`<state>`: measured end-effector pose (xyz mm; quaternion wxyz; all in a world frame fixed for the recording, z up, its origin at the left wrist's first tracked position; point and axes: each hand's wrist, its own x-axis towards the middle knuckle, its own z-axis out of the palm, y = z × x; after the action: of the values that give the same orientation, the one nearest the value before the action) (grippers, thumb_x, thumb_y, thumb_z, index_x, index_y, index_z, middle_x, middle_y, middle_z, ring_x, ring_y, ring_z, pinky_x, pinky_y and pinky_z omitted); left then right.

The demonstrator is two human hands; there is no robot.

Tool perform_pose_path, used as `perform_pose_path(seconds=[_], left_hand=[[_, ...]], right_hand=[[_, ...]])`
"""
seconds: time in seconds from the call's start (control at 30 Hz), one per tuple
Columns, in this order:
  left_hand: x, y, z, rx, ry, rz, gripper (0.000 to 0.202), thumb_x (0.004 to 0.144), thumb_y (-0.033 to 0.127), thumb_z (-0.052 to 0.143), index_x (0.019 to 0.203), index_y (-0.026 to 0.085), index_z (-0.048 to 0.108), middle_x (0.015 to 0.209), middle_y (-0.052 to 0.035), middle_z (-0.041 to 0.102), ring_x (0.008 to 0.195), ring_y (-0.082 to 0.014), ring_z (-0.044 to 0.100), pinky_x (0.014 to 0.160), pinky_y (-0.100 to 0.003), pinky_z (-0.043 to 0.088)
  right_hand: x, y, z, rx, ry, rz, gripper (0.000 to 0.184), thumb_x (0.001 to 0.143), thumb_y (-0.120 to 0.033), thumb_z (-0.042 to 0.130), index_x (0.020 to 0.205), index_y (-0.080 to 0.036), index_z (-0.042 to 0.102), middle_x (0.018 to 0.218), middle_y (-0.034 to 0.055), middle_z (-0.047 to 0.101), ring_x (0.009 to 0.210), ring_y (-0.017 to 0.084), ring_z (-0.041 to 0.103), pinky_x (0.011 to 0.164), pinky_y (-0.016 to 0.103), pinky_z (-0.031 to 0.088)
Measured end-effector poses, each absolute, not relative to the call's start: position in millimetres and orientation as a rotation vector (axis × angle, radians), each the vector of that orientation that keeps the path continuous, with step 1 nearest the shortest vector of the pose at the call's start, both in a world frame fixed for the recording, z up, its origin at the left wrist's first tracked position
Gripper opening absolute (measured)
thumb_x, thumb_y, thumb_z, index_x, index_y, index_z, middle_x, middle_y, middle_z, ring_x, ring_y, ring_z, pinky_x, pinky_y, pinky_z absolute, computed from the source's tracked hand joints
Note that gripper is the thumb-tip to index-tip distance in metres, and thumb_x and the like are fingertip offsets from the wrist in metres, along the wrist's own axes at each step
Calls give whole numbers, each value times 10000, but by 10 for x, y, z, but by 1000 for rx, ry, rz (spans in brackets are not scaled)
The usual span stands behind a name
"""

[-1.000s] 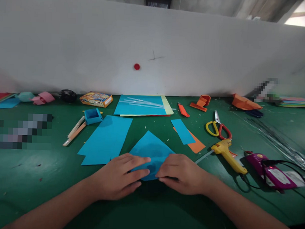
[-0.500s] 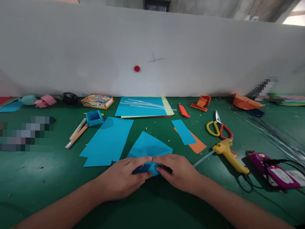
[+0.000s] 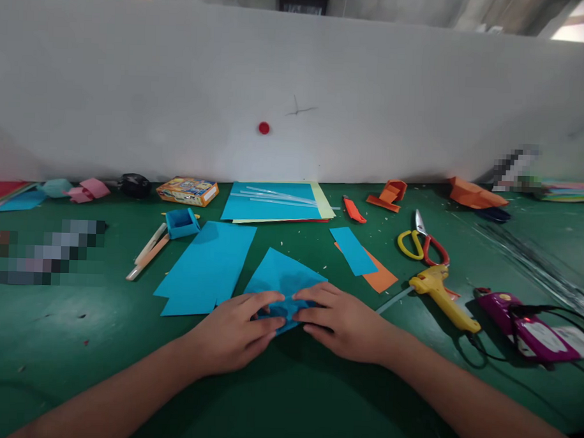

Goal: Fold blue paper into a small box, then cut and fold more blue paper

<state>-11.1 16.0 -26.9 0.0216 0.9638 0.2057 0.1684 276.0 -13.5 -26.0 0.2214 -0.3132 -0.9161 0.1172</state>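
A blue sheet of paper (image 3: 285,270) lies in front of me, its far corner pointing away and its near part folded up. My left hand (image 3: 235,335) grips the near left of the folded part, thumb below and fingers above. From the other side my right hand (image 3: 350,324) holds the near right edge with bent fingertips. Both hands are closed on this one paper, a small gap between their fingertips. Parts of the fold are hidden under the fingers.
Left of the hands lie larger blue sheets (image 3: 206,267), a small blue paper box (image 3: 181,223) and sticks (image 3: 147,255). To the right are a yellow glue gun (image 3: 445,298), scissors (image 3: 423,239) and a purple power strip (image 3: 522,329) with cables. A white board (image 3: 181,94) stands behind.
My fingers have moved a little along the folded paper, and the right fingers are more spread. More of the near flap shows, pressed flatter. The camera view has shifted slightly.
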Motion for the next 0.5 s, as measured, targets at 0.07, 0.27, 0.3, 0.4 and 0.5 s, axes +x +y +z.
perform_pose_path(seconds=[0.07, 0.27, 0.3, 0.4, 0.5], left_hand=[[-98, 167, -262, 2986, 569, 543, 264, 1043, 221, 508, 1202, 200, 718, 1304, -118, 674, 1065, -256, 686, 848, -393, 599], [-62, 193, -261, 2978, 450, 603, 280, 1023, 199, 552, 1269, 179, 684, 1192, -100, 740, 1014, -244, 680, 852, -381, 565], [-60, 195, -261, 2976, 446, 604, 294, 1021, 195, 551, 1285, 181, 679, 1200, -100, 740, 1024, -244, 678, 860, -380, 561], [-60, 199, -255, 2978, 432, 598, 331, 1021, 192, 536, 1326, 187, 665, 1225, -96, 742, 1040, -246, 673, 880, -384, 548], [-64, 199, -245, 2988, 418, 581, 346, 1027, 198, 525, 1347, 192, 658, 1236, -92, 746, 1049, -249, 669, 887, -387, 535]], right_hand=[[2753, -131, -257, -871, -2559, 352, 274, 1051, -234, 537, 1249, -183, 719, 1384, 114, 662, 1204, 273, 600, 1037, 467, 523], [2741, -142, -226, -929, -2589, 429, 372, 1057, -176, 463, 1359, -169, 680, 1439, 123, 629, 1268, 273, 561, 1079, 473, 493], [2743, -144, -221, -936, -2587, 434, 378, 1056, -173, 461, 1367, -164, 676, 1444, 126, 626, 1271, 274, 558, 1083, 472, 492], [2747, -146, -213, -938, -2590, 441, 375, 1053, -185, 477, 1368, -147, 676, 1451, 137, 621, 1278, 282, 556, 1093, 482, 488], [2749, -145, -219, -927, -2587, 442, 365, 1051, -201, 494, 1360, -145, 679, 1447, 149, 623, 1284, 284, 556, 1093, 495, 489]])
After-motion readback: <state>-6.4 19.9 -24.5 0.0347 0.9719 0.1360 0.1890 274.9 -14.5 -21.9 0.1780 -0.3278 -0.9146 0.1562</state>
